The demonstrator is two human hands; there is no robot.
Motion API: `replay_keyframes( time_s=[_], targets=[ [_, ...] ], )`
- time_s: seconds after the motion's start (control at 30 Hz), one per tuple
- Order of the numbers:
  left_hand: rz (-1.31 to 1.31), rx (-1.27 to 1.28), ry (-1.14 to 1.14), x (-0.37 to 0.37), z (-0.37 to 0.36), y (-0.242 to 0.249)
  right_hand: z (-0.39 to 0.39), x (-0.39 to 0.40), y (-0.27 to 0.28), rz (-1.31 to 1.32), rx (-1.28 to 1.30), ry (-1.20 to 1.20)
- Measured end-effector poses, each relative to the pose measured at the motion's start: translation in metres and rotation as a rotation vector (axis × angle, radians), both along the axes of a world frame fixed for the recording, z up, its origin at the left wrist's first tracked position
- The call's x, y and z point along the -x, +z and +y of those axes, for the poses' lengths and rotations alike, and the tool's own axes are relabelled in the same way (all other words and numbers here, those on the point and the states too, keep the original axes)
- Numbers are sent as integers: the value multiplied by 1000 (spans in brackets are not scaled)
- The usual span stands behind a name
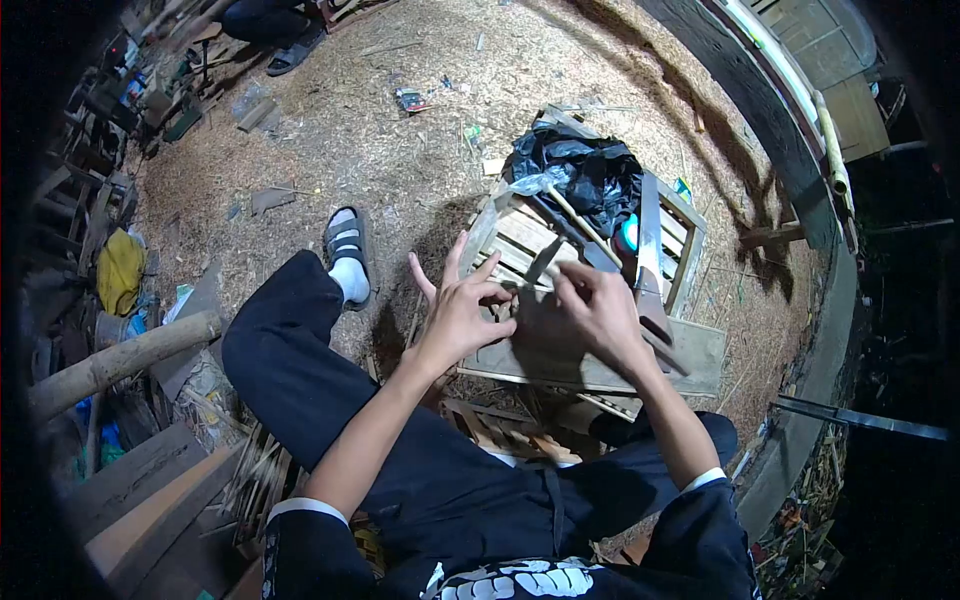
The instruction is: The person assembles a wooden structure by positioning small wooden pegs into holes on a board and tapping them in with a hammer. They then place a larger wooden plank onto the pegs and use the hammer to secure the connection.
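My left hand (463,312) is over the near left side of a slatted wooden crate (690,262), its thumb and index finger bent toward each other around something small I cannot make out, the other fingers spread. My right hand (600,308) has its fingers curled in above the crate's near board (700,350); a thin dark strip (664,350) shows beside its wrist. What the right fingers hold is hidden. On the crate lie a black plastic bag (590,180), a saw (650,225) with a brown handle, a blue round item (629,234) and a long-handled tool (572,215).
Wood shavings cover the ground (400,160). A bamboo pole (130,365) and a yellow bag (120,270) are at the left. Another person's sandalled foot (290,58) shows at the top left. A concrete edge (835,300) curves along the right.
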State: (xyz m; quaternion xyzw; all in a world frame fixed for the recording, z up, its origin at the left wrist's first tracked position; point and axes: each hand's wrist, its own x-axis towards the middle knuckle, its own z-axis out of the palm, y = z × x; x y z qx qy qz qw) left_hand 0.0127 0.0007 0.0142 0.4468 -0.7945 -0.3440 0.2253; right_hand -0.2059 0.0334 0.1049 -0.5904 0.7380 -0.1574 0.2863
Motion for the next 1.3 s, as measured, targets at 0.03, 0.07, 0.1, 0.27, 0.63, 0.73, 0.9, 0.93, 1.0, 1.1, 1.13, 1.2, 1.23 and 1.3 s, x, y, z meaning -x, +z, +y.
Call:
replay_keyframes(
  time_s=[0.03, 0.07, 0.1, 0.27, 0.63, 0.73, 0.9, 0.93, 1.0, 1.1, 1.13, 1.2, 1.23, 1.3],
  targets=[
    [5, -7, -1, 0, 1, 0, 1, 3, -10, -19, 84, 32],
    [12, -7, -2, 0, 0, 0, 2, 4, -11, -20, 84, 32],
    [13, -3, -1, 0, -2, 1, 1, 5, -9, 70, 44, 142],
    [-6, -18, -21, -2, -1, 3, -10, 5, -2, 34, -13, 103],
    [22, -28, -21, -1, 0, -3, -24, 15, -2, 163, -87, 361],
    [27, -37, -15, -2, 0, -2, -25, 19, -16, 4, -11, 238],
    [33, -34, -7, 0, -2, -3, -29, 24, -14, 89, -4, 354],
    [14, -37, -7, 0, -2, -3, -29, 23, -17, 34, 50, 300],
    [-7, -39, -9, -1, -2, -1, -27, 21, -14, 125, -71, 421],
    [9, -32, -20, -1, -1, -1, -25, 23, -17, 121, 14, 421],
    [16, -8, -12, 0, -2, -3, -28, 25, -18, 140, 27, 397],
    [19, 8, -9, -1, 0, -3, -26, 23, -21, 78, 23, 309],
    [9, -11, -15, -2, 0, -1, -26, 22, -19, 92, 17, 395],
    [1, -30, -26, -2, -1, 2, -34, 20, -3, 166, -75, 510]
  ],
)
